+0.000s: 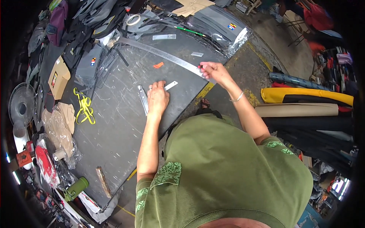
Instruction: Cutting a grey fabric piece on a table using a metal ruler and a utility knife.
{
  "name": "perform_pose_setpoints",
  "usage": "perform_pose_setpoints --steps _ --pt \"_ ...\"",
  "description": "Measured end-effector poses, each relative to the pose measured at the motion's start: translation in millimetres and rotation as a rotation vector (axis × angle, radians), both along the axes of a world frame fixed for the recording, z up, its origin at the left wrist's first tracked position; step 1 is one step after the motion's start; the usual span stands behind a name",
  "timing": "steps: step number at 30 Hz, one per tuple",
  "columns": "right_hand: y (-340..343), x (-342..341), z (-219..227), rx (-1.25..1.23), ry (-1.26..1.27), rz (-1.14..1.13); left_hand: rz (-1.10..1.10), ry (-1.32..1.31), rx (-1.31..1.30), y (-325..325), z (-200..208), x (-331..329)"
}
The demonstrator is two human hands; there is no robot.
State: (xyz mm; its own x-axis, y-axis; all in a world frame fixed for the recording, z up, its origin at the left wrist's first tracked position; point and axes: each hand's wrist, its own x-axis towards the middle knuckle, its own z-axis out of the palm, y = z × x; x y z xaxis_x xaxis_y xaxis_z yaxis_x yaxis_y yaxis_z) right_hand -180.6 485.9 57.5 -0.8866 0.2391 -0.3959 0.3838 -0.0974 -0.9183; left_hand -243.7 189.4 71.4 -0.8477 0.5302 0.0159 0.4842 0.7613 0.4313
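My left hand [157, 99] rests on the dark tabletop with its fingers bent down. A short flat metal blade with a hole near its end [172, 85] sticks out between its thumb and fingers. Just left of that hand lies a slim metal cutter body [143, 97]. Near the table's right edge my right hand [213, 72] pinches a small black and red piece [200, 67], too small to name. A long steel ruler [161, 54] lies across the table, its near end beneath my right hand. An orange scrap [158, 65] lies between ruler and left hand.
The dark worktable [110, 133] has a yellow-marked edge. On it lie a yellow strap [83, 108], a cardboard box [59, 78], a green pencil [190, 31], a tape roll [133, 19] and plastic-wrapped sheets [220, 24]. A fan [23, 104] stands left; long rolls [296, 110] lie right.
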Motion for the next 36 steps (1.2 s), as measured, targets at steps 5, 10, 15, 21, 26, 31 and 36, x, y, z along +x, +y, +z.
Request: perform_pose_setpoints --steps 5,10,15,21,26,31,36 --pt "-46 24 1 -0.093 0.044 0.191 0.000 -0.042 -0.027 2 -1 -5" --pt "-67 31 -4 -0.016 0.014 0.299 -0.018 -0.061 -0.006 3 -2 -6" --pt "-70 26 -2 0.074 -0.020 0.254 0.011 -0.024 0.045 2 1 -3" --pt "-70 22 0 0.078 -0.030 0.306 0.007 -0.004 0.073 5 7 2" --pt "-72 21 0 0.091 -0.037 0.310 0.024 0.006 0.100 4 4 2" --pt "-71 22 -2 0.132 -0.028 0.297 -0.049 -0.022 0.057 9 23 17" --pt "-75 20 -7 0.209 -0.010 0.277 -0.033 0.018 0.061 4 12 13"
